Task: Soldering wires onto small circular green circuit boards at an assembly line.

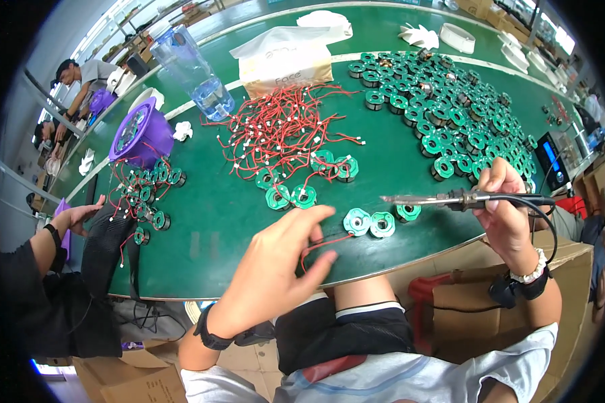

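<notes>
Left hand (275, 269) grip pinching thin red wire (326, 242), limp, light | right hand (504, 215) grip clasping soldering iron (450, 199) handle | green coils (370, 223) between grips, on counter (215, 221)

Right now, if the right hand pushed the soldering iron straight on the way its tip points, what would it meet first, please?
The right hand aims the soldering iron leftward; likely nothing nearby, as the tip passes above the green coil boards, though depth is unclear.

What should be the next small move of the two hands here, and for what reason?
Probably the left hand should bring the red wire to the nearest green coil board. The wire's end lies just short of it, and the right hand holds the soldering iron above, tip pointing toward that board.
</notes>
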The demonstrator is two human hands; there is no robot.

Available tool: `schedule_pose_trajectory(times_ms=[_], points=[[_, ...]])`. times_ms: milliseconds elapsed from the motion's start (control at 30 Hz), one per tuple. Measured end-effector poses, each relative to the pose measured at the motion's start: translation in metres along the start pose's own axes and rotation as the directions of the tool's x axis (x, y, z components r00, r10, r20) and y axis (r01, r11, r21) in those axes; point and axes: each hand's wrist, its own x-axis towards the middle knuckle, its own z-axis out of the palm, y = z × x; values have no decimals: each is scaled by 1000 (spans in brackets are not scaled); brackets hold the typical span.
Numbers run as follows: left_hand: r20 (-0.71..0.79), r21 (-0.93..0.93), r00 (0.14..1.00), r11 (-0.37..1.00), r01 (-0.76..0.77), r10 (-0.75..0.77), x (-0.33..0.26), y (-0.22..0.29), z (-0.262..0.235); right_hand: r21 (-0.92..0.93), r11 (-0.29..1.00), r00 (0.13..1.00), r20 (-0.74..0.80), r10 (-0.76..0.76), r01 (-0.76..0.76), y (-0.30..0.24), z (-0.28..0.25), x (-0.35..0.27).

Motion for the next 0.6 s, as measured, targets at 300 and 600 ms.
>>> schedule_pose_trajectory(times_ms=[300, 600], points=[[7, 279, 933, 895, -348, 360, 21, -11, 29, -15, 999, 999, -37, -36, 35, -4, -11, 1], [-24, 378, 912, 848, -371, 410, 15, -16, 39, -3, 999, 999, -30, -45, 45, -4, -11, 0]])
